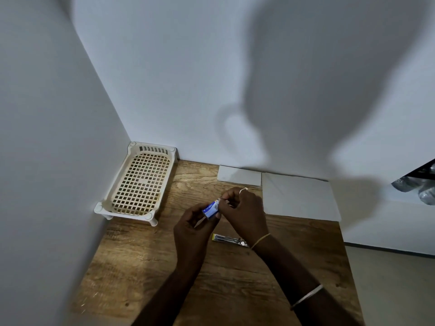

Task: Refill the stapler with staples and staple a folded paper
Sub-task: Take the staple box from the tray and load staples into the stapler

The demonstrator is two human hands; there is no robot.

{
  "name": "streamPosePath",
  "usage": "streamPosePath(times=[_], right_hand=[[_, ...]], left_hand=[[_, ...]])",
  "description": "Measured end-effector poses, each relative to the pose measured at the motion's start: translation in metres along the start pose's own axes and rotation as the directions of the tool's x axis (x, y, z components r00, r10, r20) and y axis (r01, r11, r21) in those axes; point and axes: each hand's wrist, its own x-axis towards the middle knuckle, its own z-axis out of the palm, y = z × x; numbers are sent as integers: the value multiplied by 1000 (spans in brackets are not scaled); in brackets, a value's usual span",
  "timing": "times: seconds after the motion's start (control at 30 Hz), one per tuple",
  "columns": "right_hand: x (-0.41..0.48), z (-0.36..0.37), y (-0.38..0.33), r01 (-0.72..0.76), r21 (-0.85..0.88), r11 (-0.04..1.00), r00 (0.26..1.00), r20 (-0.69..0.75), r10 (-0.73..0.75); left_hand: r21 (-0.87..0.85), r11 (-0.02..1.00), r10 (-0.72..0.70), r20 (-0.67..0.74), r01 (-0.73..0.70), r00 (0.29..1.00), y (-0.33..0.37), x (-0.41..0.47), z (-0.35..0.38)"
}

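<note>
A small blue staple box [211, 209] is held above the middle of the wooden table [146, 262]. My left hand [191, 228] grips its lower end. My right hand [242, 211] pinches the box's upper end with its fingertips. Below the hands, the stapler [227, 240] lies flat on the table, yellow at its left tip, its right end hidden behind my right wrist. A small folded white paper [239, 175] lies at the back by the wall, with a larger white sheet [299, 196] to its right.
A cream plastic basket tray [138, 182] on short legs stands in the back left corner against both walls. White walls close off the left and back. The table's right edge drops to the floor; a dark crumpled object [421, 187] shows at far right.
</note>
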Motion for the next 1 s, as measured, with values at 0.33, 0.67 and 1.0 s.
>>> streamPosePath(times=[0.33, 0.67, 1.0], right_hand=[[-30, 66, 35, 57, -92, 994, 972, 232, -34], [-50, 100, 59, 126, -254, 959, 902, 432, -4], [-51, 94, 63, 190, -246, 950, 905, 420, -72]], left_hand=[[406, 904, -49, -215, 134, 975, -34, -38, -33], [820, 514, -45, -268, 253, 962, -68, -57, -43], [869, 433, -63, -235, 239, 970, -84, -64, -47]])
